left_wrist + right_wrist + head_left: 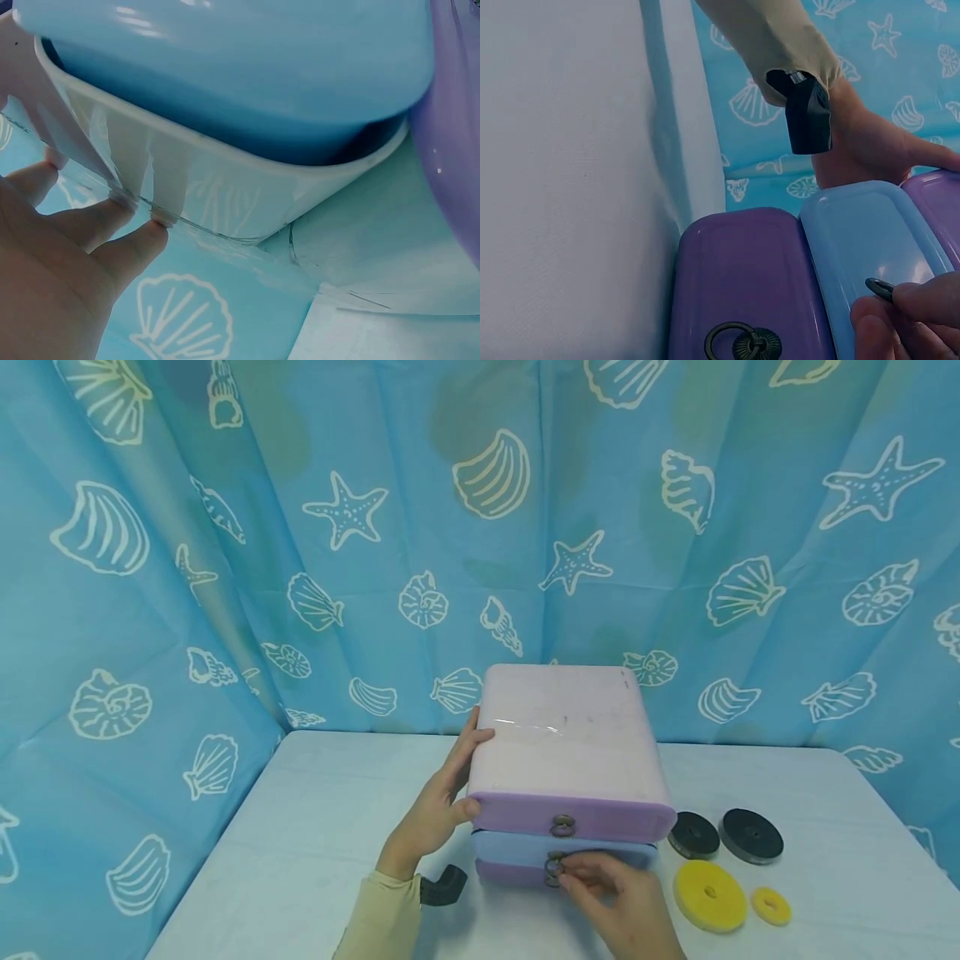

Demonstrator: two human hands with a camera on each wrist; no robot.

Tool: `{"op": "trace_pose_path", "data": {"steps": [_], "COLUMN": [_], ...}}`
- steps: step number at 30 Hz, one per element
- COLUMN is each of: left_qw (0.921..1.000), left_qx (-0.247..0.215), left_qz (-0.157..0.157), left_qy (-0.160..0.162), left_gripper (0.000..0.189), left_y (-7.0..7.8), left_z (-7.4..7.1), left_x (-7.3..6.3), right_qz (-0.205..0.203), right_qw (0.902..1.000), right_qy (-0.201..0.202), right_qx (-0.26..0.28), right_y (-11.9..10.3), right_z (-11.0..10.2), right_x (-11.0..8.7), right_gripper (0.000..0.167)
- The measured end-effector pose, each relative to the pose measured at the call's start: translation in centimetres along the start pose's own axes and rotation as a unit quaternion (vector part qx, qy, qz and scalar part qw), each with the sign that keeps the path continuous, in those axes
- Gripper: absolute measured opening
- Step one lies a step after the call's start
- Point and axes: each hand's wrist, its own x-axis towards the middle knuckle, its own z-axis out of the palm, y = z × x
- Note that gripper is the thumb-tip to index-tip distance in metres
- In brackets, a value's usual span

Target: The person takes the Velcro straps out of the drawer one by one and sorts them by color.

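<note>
A small chest of drawers (570,735) has a pale pink top and purple, blue and purple fronts stacked below. My right hand (626,897) pinches the metal ring pull of the middle, blue drawer (517,847) between thumb and fingers. In the right wrist view the ring pull (880,288) shows at the fingertips. A dark gap behind the blue front (247,67) in the left wrist view shows that drawer standing slightly out of its casing. My left hand (431,814) rests on the chest's left side, fingers extended along it and thumb near the front corner.
Two black discs (752,836) lie right of the chest, with a large yellow disc (709,896) and a small yellow ring (771,906) in front. A black object (444,887) shows by the left sleeve. A blue seashell curtain (420,543) hangs behind the white table (337,793).
</note>
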Motion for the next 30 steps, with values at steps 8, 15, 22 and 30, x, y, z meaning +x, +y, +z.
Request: {"op": "trace_pose_path", "data": {"steps": [8, 15, 22, 30], "left_qw": [1.0, 0.9999, 0.9998, 0.9997], "left_qx": [-0.007, -0.01, -0.02, -0.023], "left_qz": [0.004, 0.007, 0.008, 0.007], "left_qy": [-0.003, -0.006, -0.003, -0.007], "left_gripper": [0.089, 0.088, 0.084, 0.085], "left_y": [0.08, 0.09, -0.09, -0.03], "left_z": [-0.02, -0.05, -0.13, 0.05], "left_x": [0.01, 0.0, -0.05, 0.06], "right_qz": [-0.024, -0.023, -0.011, -0.02], "right_qw": [0.9996, 0.9996, 0.9998, 0.9996], "right_qy": [0.013, 0.011, -0.002, -0.003], "right_qx": [0.001, 0.009, 0.018, 0.017], "right_y": [0.18, 0.08, 0.25, 0.62], "right_z": [0.03, 0.01, 0.08, 0.05], "right_x": [0.14, 0.32, 0.7, 0.67], "right_gripper": [0.024, 0.025, 0.022, 0.023]}}
